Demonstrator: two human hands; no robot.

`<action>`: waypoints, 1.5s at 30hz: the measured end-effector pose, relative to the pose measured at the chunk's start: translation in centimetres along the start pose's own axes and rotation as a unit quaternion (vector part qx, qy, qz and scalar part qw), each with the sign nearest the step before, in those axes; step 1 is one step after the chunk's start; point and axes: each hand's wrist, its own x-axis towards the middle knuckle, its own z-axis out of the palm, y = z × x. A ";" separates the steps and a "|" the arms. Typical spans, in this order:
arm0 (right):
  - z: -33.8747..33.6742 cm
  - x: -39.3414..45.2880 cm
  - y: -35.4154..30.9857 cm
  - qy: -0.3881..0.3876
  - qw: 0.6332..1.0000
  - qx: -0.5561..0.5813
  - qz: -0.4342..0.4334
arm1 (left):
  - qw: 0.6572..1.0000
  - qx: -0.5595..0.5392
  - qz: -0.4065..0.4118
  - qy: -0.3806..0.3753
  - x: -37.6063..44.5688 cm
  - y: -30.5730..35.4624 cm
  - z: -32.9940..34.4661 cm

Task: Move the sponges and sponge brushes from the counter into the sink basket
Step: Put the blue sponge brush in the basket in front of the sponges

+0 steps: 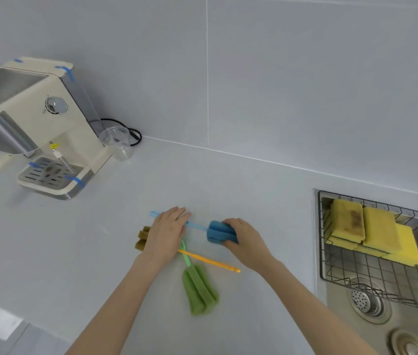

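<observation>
Three sponge brushes lie crossed on the grey counter. My right hand (245, 239) grips the blue brush (219, 233) by its foam head. My left hand (165, 233) lies flat over the blue handle and the crossing handles, partly hiding the brown-headed orange brush (142, 239), whose orange handle runs right to the counter's middle. Closer to me lies the green brush (200, 290), its foam head pointing my way. Several yellow sponges (377, 230) are stacked in the wire sink basket (356, 272) at the right.
A cream coffee machine (41, 129) stands at the back left with a clear plastic cup (117, 142) and a black cable beside it. The steel sink (366, 303) with its drain sits under the basket at the right. A tiled wall runs behind.
</observation>
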 end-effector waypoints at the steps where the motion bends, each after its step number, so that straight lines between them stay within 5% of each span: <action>1: -1.1 -0.3 0.1 0.019 0.999 0.030 -0.008 | 1.000 0.000 0.020 0.017 0.6 0.3 -0.1; 8: -7.7 -4.1 4.1 0.113 0.989 0.092 0.000 | 0.981 -0.058 0.160 0.092 3.7 5.1 -0.8; 16: -12.4 -10.5 11.2 0.163 0.979 0.094 0.079 | 0.975 -0.064 0.205 0.051 4.8 13.5 1.7; 21: -16.0 -16.2 18.2 0.186 0.977 -0.012 0.108 | 0.968 -0.090 0.233 -0.005 4.5 22.7 4.6; 30: -21.4 -20.9 28.6 0.168 0.974 -0.030 0.151 | 0.970 -0.094 0.201 -0.094 5.2 34.4 11.2; 45: -20.4 -16.9 33.6 0.100 0.966 -0.132 0.197 | 0.975 0.000 0.121 -0.188 7.9 35.9 17.9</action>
